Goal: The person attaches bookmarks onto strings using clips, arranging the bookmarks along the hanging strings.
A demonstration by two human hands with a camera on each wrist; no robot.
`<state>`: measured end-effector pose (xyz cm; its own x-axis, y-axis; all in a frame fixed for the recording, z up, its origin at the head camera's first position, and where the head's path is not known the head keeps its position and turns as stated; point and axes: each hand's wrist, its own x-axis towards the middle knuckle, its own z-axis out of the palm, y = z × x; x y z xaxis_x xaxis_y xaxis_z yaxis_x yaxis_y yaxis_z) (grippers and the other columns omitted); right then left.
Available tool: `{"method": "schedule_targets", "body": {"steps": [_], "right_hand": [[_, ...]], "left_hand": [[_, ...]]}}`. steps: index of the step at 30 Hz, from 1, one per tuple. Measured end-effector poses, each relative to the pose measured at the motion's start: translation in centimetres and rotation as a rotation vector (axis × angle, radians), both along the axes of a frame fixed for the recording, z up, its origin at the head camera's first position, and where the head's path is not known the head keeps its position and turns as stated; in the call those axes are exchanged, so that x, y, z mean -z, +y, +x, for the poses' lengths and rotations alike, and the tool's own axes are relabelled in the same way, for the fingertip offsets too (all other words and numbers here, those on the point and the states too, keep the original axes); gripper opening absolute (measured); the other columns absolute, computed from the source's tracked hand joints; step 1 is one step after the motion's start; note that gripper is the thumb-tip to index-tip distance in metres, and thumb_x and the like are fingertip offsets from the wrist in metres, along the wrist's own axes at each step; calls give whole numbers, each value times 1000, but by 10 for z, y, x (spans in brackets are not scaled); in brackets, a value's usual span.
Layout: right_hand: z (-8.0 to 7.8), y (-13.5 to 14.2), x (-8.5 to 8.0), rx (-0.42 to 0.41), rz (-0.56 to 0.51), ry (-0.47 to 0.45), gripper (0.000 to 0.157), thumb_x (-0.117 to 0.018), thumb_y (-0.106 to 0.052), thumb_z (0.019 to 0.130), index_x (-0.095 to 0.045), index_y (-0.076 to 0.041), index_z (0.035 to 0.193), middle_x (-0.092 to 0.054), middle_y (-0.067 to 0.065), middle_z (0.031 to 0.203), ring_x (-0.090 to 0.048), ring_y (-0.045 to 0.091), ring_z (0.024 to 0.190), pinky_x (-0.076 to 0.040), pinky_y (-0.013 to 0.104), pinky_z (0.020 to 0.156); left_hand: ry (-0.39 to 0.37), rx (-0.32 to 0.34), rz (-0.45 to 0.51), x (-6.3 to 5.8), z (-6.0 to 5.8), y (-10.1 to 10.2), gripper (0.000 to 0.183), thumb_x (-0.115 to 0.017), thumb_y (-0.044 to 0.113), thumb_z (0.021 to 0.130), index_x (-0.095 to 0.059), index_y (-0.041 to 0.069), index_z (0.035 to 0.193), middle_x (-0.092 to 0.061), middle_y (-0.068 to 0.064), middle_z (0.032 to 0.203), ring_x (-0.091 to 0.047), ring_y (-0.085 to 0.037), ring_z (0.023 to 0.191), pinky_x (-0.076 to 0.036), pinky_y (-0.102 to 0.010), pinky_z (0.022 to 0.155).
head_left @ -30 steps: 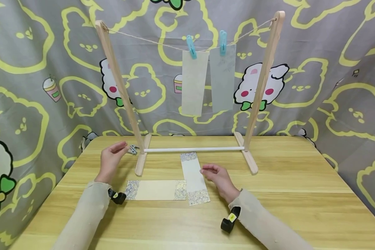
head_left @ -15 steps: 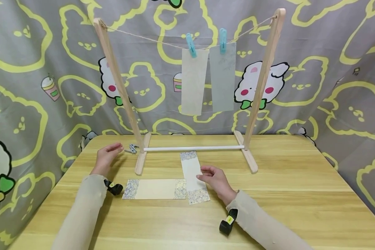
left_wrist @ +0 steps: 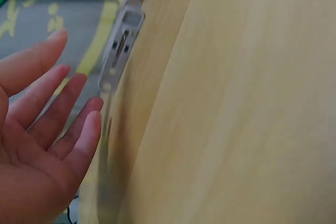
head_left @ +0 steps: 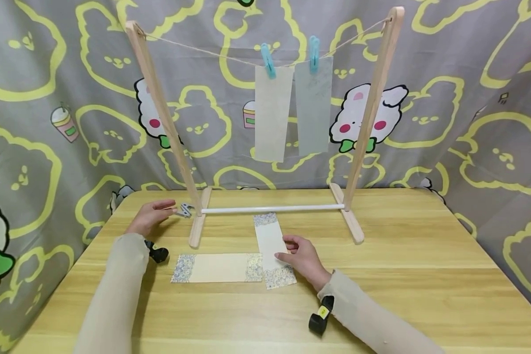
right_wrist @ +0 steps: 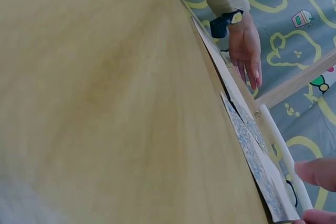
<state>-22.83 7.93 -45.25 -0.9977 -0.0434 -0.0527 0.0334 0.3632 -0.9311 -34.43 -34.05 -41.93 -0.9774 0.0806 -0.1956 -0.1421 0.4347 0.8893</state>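
Observation:
My left hand [head_left: 151, 216], fingers extended, has its tips right by the grey clothespins [head_left: 185, 210] at the rack's left foot. In the left wrist view a grey clothespin [left_wrist: 123, 45] with a metal spring lies just beyond the spread fingers. My right hand [head_left: 304, 255] is at the right edge of a white paper strip [head_left: 269, 243] with patterned ends, thumb over the paper. The right wrist view shows a gap between thumb and finger, one fingertip at the strip's edge. A cream strip [head_left: 220, 268] with patterned ends lies crosswise to its left.
Behind the strips stands a wooden rack [head_left: 163, 108] with a white crossbar [head_left: 272, 209] and a string across its top. Two blue clothespins [head_left: 267, 60] hold a cream strip [head_left: 273, 115] and a grey-green strip [head_left: 313, 108] on it. A patterned curtain [head_left: 460, 49] hangs behind the table.
My left hand drew back to the left from the grey clothespins, then turned with its fingers toward them again. My right thumb has shifted slightly left and down over the white strip.

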Motion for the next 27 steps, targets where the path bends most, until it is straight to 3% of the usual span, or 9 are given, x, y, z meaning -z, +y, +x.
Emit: {"method": "schedule_targets", "body": {"steps": [3, 10, 13, 16, 20, 27], "right_hand": [[-1, 1, 0, -2, 33, 13, 52, -79, -5, 74, -59, 2, 120, -59, 11, 99, -52, 20, 86, -46, 31, 75], [-2, 2, -1, -10, 96, 62, 56, -81, -4, 71, -58, 7, 120, -49, 14, 104, -45, 19, 81, -40, 25, 66], [-3, 1, 1, -28, 107, 69, 59, -82, -5, 71, -56, 10, 122, -46, 18, 115, -44, 20, 85, -40, 26, 67], [-3, 0, 3, -53, 129, 83, 63, -82, -6, 70, -54, 12, 123, -45, 21, 121, -45, 22, 88, -41, 28, 69], [-2, -2, 4, -90, 177, 118, 67, -83, -9, 70, -51, 12, 125, -45, 21, 122, -47, 23, 91, -44, 32, 73], [0, -3, 3, -116, 225, 150, 70, -85, -14, 69, -52, 10, 126, -44, 19, 122, -48, 25, 96, -45, 36, 80]], "left_hand": [[-7, 25, -24, 0, -4, -3, 62, -58, 24, 95, -32, -1, 145, -34, -21, 147, -47, -7, 113, -38, -34, 102], [32, 50, -75, 5, -12, -4, 59, -61, 18, 93, -35, -3, 143, -36, -23, 145, -37, -37, 131, -34, -40, 107], [31, 59, -106, 6, -15, -2, 59, -63, 17, 92, -38, -2, 141, -39, -23, 144, -39, -37, 129, -38, -37, 103], [37, 77, -137, 7, -17, 0, 57, -63, 15, 91, -40, -3, 140, -40, -24, 142, -39, -39, 128, -36, -44, 104], [42, 86, -162, 9, -19, 2, 56, -64, 14, 91, -41, -3, 139, -40, -25, 142, -37, -40, 128, -31, -50, 107], [46, 70, -146, 13, -21, 5, 57, -65, 11, 90, -41, -5, 138, -39, -27, 141, -36, -41, 129, -30, -51, 107]]}}
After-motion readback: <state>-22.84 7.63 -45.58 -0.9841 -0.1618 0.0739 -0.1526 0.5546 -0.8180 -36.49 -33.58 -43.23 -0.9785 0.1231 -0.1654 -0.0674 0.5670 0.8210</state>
